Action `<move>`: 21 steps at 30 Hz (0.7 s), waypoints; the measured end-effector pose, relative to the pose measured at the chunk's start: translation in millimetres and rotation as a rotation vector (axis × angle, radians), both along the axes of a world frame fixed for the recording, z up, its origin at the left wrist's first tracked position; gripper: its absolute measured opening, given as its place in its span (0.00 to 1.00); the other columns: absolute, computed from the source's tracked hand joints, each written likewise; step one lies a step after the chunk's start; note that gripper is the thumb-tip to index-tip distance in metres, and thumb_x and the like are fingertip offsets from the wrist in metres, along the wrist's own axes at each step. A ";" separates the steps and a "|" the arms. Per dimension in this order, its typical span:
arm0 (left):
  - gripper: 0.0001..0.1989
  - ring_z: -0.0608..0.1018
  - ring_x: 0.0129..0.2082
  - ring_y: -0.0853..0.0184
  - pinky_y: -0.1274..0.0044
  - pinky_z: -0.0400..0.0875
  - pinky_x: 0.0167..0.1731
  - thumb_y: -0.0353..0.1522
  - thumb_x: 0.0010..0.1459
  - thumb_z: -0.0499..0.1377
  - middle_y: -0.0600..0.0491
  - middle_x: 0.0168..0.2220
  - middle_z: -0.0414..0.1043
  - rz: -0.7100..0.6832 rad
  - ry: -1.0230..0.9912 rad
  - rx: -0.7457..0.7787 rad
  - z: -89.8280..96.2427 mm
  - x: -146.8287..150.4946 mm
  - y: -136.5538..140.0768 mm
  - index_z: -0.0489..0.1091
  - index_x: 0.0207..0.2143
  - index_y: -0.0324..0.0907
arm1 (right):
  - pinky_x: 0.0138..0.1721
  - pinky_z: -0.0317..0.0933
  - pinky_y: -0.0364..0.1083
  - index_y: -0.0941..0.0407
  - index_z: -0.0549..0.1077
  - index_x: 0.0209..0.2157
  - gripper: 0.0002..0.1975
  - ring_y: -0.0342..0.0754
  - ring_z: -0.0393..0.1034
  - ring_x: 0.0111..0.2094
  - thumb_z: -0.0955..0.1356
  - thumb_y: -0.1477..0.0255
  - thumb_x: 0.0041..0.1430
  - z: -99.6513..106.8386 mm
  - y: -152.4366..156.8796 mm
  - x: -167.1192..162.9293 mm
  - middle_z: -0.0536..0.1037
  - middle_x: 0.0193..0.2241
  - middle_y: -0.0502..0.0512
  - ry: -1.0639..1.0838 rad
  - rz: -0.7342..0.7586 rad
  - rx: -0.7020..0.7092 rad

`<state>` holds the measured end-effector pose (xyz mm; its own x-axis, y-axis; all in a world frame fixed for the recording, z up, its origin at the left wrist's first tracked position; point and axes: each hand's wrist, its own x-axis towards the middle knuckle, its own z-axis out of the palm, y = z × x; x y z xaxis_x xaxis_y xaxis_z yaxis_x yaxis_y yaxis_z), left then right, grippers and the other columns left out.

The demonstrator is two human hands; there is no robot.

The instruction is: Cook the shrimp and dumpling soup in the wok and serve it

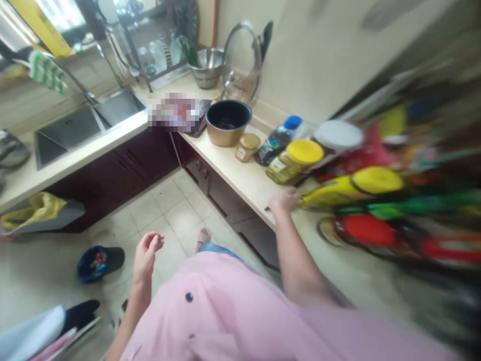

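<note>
My left hand (pixel 148 250) hangs in the air over the tiled floor, its fingers curled in and nothing visible in them. On the counter's front part, my right hand (pixel 285 200) is closed; a small dark tip (pixel 267 208) pokes out beside it, too blurred to name. Just right of that hand lies or leans a yellow bottle (pixel 349 188). Beyond it stand a yellow-lidded jar (pixel 295 163), a dark blue-capped bottle (pixel 276 143) and a small gold-lidded jar (pixel 248 147). A gold pot (pixel 228 125) with a dark inside is farther back.
A glass lid (pixel 243 62) and a steel bowl (pixel 206 70) stand in the corner. The double sink (pixel 67 133) is on the left. Bins line the floor, one a blue-lined bin (pixel 92 264). Red-lidded jars (pixel 370 231) crowd the right side, blurred.
</note>
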<state>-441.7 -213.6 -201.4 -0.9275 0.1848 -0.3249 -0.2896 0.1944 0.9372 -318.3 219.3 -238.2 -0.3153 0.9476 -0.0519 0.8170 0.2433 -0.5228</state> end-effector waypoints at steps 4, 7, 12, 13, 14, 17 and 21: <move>0.26 0.78 0.31 0.68 0.75 0.74 0.36 0.48 0.45 0.69 0.48 0.33 0.78 -0.076 0.023 0.001 19.2 -64.4 40.8 0.75 0.36 0.36 | 0.51 0.54 0.70 0.83 0.57 0.59 0.32 0.79 0.56 0.58 0.60 0.75 0.58 -6.1 3.1 -2.4 0.58 0.54 0.97 -0.108 -0.178 -0.019; 0.24 0.78 0.29 0.67 0.75 0.74 0.34 0.46 0.45 0.69 0.47 0.32 0.79 -0.131 0.000 -0.003 21.0 -102.3 65.9 0.76 0.36 0.36 | 0.50 0.59 0.67 0.73 0.67 0.56 0.28 0.75 0.64 0.55 0.62 0.69 0.58 1.5 -6.7 2.8 0.67 0.51 0.88 -0.088 -0.072 0.137; 0.21 0.79 0.30 0.66 0.75 0.74 0.35 0.44 0.46 0.68 0.46 0.30 0.79 -0.196 0.023 -0.006 14.1 -173.5 110.2 0.78 0.34 0.35 | 0.34 0.69 0.53 0.58 0.75 0.45 0.22 0.54 0.75 0.27 0.64 0.57 0.58 28.3 -61.5 -52.9 0.79 0.31 0.61 0.268 0.291 -0.177; 0.20 0.79 0.30 0.66 0.75 0.75 0.35 0.44 0.46 0.68 0.46 0.30 0.80 -0.205 0.044 0.001 13.1 -191.8 121.1 0.78 0.34 0.35 | 0.32 0.69 0.51 0.57 0.75 0.46 0.23 0.51 0.74 0.25 0.64 0.55 0.59 33.2 -73.1 -79.3 0.79 0.31 0.59 0.332 0.359 -0.256; 0.20 0.79 0.30 0.65 0.74 0.75 0.35 0.44 0.47 0.67 0.46 0.30 0.80 -0.215 0.076 0.009 12.5 -212.1 132.7 0.78 0.34 0.35 | 0.32 0.70 0.49 0.56 0.74 0.47 0.23 0.50 0.75 0.26 0.64 0.54 0.60 37.6 -82.1 -110.2 0.79 0.32 0.58 0.377 0.420 -0.295; 0.19 0.80 0.33 0.64 0.72 0.77 0.39 0.43 0.53 0.64 0.45 0.33 0.80 -0.253 0.263 0.040 14.2 -286.6 170.4 0.78 0.37 0.35 | 0.39 0.70 0.51 0.57 0.71 0.52 0.23 0.50 0.74 0.30 0.63 0.56 0.64 47.8 -85.1 -219.8 0.78 0.35 0.59 0.425 0.530 -0.211; 0.21 0.81 0.43 0.62 0.69 0.75 0.49 0.43 0.64 0.55 0.41 0.44 0.79 -0.345 0.686 0.053 25.4 -414.0 226.0 0.76 0.46 0.35 | 0.52 0.63 0.60 0.65 0.63 0.59 0.28 0.62 0.69 0.48 0.64 0.62 0.63 55.4 -40.2 -360.4 0.71 0.47 0.74 0.267 0.360 0.077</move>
